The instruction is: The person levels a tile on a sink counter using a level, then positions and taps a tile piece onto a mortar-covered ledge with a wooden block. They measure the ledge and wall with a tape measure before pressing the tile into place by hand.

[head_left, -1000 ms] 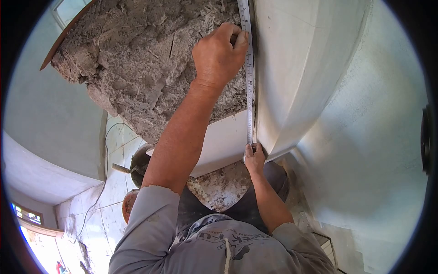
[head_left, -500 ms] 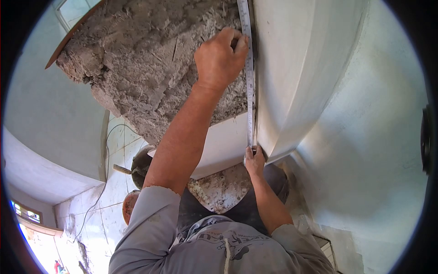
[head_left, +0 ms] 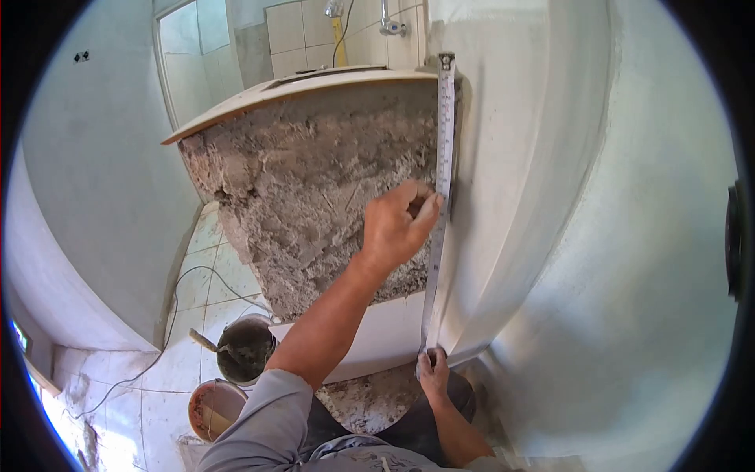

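Observation:
A steel tape measure [head_left: 445,141] stands nearly upright along the right edge of a rough mortar face [head_left: 314,197], close to the pale wall. Its hooked end shows above the slab [head_left: 314,81] that tops the mortar. My left hand [head_left: 397,224] is closed, with thumb and curled fingers pinching the blade's edge partway up. Lower down, my right hand [head_left: 434,374] grips the bottom end of the tape, and its fingers hide most of what they hold. A smooth white panel [head_left: 370,334] lies below the mortar, behind my left forearm.
A bucket of grey mortar [head_left: 245,354] and a reddish-rimmed bucket [head_left: 214,409] stand on the tiled floor at left. A cable [head_left: 174,303] runs across the tiles. A tap [head_left: 391,27] is on the tiled wall behind. The wall [head_left: 613,299] rises at right.
My view has tipped up, so the slab, the tap and the tape's hooked end now show. Both hands appear lower in view, still at the tape.

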Motion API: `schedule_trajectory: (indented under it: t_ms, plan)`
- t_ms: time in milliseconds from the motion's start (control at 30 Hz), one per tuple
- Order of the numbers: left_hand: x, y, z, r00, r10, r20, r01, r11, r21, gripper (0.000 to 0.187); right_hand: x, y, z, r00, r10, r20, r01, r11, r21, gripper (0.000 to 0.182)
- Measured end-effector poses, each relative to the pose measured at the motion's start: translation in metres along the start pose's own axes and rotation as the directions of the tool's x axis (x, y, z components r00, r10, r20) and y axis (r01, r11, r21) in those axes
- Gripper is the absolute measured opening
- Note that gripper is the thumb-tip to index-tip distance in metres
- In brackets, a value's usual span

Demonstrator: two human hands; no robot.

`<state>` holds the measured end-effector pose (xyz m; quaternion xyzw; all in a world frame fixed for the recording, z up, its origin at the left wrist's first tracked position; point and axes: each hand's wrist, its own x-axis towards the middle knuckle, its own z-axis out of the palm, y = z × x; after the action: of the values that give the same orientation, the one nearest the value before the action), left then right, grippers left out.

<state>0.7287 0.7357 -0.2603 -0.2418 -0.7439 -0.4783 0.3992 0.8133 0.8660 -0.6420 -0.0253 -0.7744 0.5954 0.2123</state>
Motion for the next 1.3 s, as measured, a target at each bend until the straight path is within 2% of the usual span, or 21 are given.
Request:
schedule_trajectory:
  t_ms: [33,67,167,233,333,400,433,467,533,600,633,700,733,767,800,867,1000,1067,1200,1267,1300]
  plan:
    - [-0.001,0.009,-0.008,0.999,-0.034,0.029,0.035,0.999,-0.037,0.017,-0.006,-0.004,-0.009,0.997,0.062,0.050,-0.064,0.996,0.056,0.028]
    - [-0.002,0.018,-0.017,0.996,-0.074,0.058,0.078,0.994,-0.073,0.017,-0.013,-0.010,-0.021,0.994,0.060,0.088,-0.061,0.998,0.011,0.030]
    - [0.004,0.035,-0.050,0.997,-0.040,0.069,0.041,0.999,-0.005,0.018,-0.034,-0.052,-0.062,0.980,0.078,0.184,-0.055,0.990,-0.127,0.034]
    - [0.006,0.037,-0.072,0.982,-0.145,0.121,0.159,0.981,-0.114,0.014,-0.029,-0.089,-0.083,0.958,0.135,0.253,-0.075,0.969,-0.236,0.036]
    - [0.008,0.060,-0.115,0.929,-0.324,0.177,0.346,0.932,-0.105,0.014,-0.049,-0.155,-0.123,0.916,0.205,0.345,-0.070,0.928,-0.367,0.039]
    - [0.012,0.081,-0.146,0.921,-0.348,0.175,0.358,0.933,-0.029,0.012,-0.048,-0.195,-0.144,0.899,0.217,0.380,-0.043,0.908,-0.416,0.042]
    - [0.011,0.090,-0.160,0.872,-0.445,0.204,0.467,0.881,-0.072,0.011,-0.049,-0.212,-0.153,0.858,0.338,0.388,-0.151,0.886,-0.438,0.041]
    - [0.011,0.099,-0.175,0.811,-0.534,0.238,0.569,0.814,-0.113,0.011,-0.050,-0.227,-0.163,0.838,0.365,0.405,-0.164,0.877,-0.452,0.041]
    - [0.025,0.119,-0.210,0.792,-0.561,0.241,0.594,0.800,-0.088,0.009,-0.050,-0.255,-0.182,0.848,0.300,0.437,-0.022,0.844,-0.536,0.042]
    - [0.047,0.137,-0.242,0.700,-0.711,0.069,0.708,0.679,-0.196,0.012,-0.038,-0.294,-0.199,0.787,0.351,0.507,-0.066,0.866,-0.496,0.037]
    - [0.059,0.142,-0.259,0.685,-0.725,0.069,0.723,0.665,-0.187,0.012,-0.032,-0.312,-0.204,0.755,0.351,0.553,-0.082,0.888,-0.452,0.033]
    - [0.080,0.148,-0.292,0.550,-0.828,-0.105,0.802,0.559,-0.209,0.018,-0.017,-0.351,-0.207,0.716,0.362,0.596,-0.114,0.904,-0.411,0.029]
    - [0.089,0.149,-0.308,0.539,-0.836,-0.097,0.811,0.547,-0.207,0.018,-0.005,-0.372,-0.207,0.644,0.425,0.637,-0.212,0.898,-0.385,0.026]
    - [0.096,0.150,-0.322,0.543,-0.825,-0.158,0.799,0.565,-0.206,0.018,0.006,-0.394,-0.207,0.566,0.480,0.670,-0.310,0.877,-0.366,0.023]
    - [0.101,0.150,-0.335,0.545,-0.810,-0.214,0.785,0.583,-0.208,0.018,0.018,-0.422,-0.204,0.566,0.497,0.657,-0.320,0.868,-0.381,0.023]
    - [0.113,0.150,-0.359,0.541,-0.787,-0.297,0.771,0.605,-0.197,0.020,0.042,-0.478,-0.192,0.478,0.537,0.695,-0.336,0.843,-0.420,0.020]
    - [0.133,0.151,-0.389,0.474,-0.792,-0.385,0.763,0.588,-0.268,0.020,0.059,-0.535,-0.178,0.508,0.478,0.716,-0.251,0.878,-0.408,0.020]
    - [0.138,0.150,-0.400,0.470,-0.794,-0.386,0.753,0.589,-0.295,0.020,0.057,-0.549,-0.170,0.535,0.350,0.769,-0.080,0.927,-0.367,0.020]
    - [0.135,0.147,-0.412,0.463,-0.804,-0.373,0.744,0.581,-0.330,0.019,0.047,-0.579,-0.150,0.536,0.374,0.757,-0.135,0.923,-0.361,0.021]
    - [0.128,0.147,-0.412,0.478,-0.813,-0.333,0.750,0.575,-0.327,0.020,0.046,-0.591,-0.138,0.499,0.516,0.697,-0.235,0.854,-0.464,0.021]
    - [0.127,0.148,-0.412,0.491,-0.818,-0.298,0.756,0.571,-0.320,0.020,0.045,-0.590,-0.133,0.506,0.509,0.697,-0.228,0.858,-0.461,0.021]
